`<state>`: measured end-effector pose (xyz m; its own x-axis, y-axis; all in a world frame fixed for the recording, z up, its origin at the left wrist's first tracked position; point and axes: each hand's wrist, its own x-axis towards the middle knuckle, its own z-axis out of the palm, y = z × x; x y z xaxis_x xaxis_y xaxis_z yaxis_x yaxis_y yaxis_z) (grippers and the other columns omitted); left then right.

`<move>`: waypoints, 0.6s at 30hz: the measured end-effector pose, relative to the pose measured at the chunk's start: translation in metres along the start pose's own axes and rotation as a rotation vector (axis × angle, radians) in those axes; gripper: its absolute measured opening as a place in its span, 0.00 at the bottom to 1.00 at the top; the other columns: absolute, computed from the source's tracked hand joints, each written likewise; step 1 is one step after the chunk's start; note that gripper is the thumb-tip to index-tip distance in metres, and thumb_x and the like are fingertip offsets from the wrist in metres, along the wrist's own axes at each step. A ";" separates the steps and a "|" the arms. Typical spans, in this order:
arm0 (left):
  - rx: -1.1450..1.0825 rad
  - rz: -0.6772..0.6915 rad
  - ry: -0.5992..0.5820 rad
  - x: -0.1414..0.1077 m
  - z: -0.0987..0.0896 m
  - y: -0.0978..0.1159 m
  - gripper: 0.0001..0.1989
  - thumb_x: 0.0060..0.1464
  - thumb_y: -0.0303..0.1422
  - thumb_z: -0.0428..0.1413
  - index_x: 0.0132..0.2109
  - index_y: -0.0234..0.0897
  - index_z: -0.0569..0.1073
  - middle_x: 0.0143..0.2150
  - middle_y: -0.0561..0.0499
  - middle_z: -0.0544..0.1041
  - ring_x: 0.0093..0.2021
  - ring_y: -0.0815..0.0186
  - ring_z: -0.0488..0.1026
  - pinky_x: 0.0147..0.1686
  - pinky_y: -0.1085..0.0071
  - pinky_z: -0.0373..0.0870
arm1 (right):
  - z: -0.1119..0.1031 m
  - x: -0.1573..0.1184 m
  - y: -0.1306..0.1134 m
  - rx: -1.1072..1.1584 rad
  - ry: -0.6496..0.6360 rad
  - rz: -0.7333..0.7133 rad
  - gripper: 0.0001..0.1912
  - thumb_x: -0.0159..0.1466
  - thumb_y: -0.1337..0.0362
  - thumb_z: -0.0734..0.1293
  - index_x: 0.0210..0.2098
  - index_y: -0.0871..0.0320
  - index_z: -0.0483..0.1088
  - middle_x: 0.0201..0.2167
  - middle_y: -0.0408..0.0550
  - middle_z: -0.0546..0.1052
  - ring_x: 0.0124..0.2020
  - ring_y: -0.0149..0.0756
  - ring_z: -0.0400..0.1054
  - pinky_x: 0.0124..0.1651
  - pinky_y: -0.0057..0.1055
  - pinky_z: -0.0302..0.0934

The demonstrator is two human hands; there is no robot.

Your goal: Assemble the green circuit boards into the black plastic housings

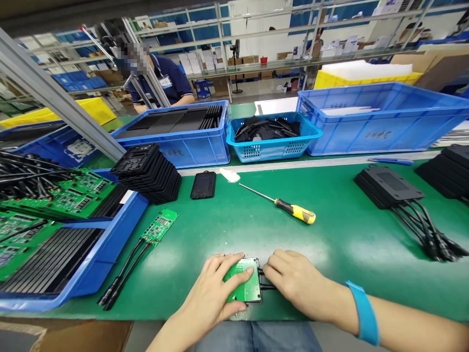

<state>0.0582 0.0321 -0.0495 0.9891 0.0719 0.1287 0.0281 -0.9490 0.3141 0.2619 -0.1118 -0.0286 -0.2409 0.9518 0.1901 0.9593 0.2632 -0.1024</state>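
A green circuit board (pixel 252 288) lies in a black case near the front edge of the table. My left hand (pixel 216 288) rests over its left part, thumb on the board and fingers around the case. Two black cables (pixel 269 287) leave the board's right side. Curled fingers of my right hand (pixel 293 276) close on these cables beside the case. A blue band is on my right wrist. Farther left lies another circuit board (pixel 160 227) with two cables. A yellow and black screwdriver (pixel 295 210) lies beyond my hands.
At the left, a blue bin (pixel 120 234) holds boards and black panels, beside stacked black cases (pixel 150 176). One black case (pixel 203 185) lies alone. Cabled units (pixel 390 186) sit at the right. Blue bins and a basket (pixel 274 146) line the back; a person (pixel 172 83) sits beyond.
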 end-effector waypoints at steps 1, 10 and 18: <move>0.002 -0.001 0.001 0.000 0.000 0.000 0.31 0.53 0.42 0.62 0.61 0.42 0.63 0.62 0.40 0.61 0.52 0.50 0.60 0.50 0.49 0.64 | 0.003 -0.003 -0.004 -0.102 0.046 -0.091 0.05 0.60 0.74 0.65 0.36 0.63 0.72 0.31 0.52 0.75 0.30 0.41 0.66 0.30 0.35 0.57; 0.068 -0.006 0.017 0.003 -0.005 0.008 0.27 0.57 0.42 0.59 0.61 0.41 0.64 0.65 0.39 0.60 0.54 0.50 0.61 0.50 0.49 0.66 | 0.006 -0.003 -0.005 -0.241 0.053 -0.178 0.09 0.60 0.74 0.62 0.39 0.68 0.72 0.32 0.56 0.75 0.30 0.43 0.67 0.28 0.36 0.60; 0.182 0.049 0.032 0.006 -0.007 0.019 0.24 0.59 0.31 0.56 0.61 0.32 0.64 0.60 0.38 0.68 0.58 0.49 0.62 0.55 0.46 0.65 | 0.020 -0.023 -0.021 0.114 0.337 0.034 0.17 0.73 0.69 0.51 0.47 0.63 0.70 0.48 0.52 0.76 0.49 0.40 0.69 0.54 0.41 0.64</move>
<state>0.0635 0.0161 -0.0364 0.9848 0.0311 0.1708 0.0084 -0.9912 0.1320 0.2446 -0.1360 -0.0509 -0.1289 0.8598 0.4941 0.9388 0.2663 -0.2185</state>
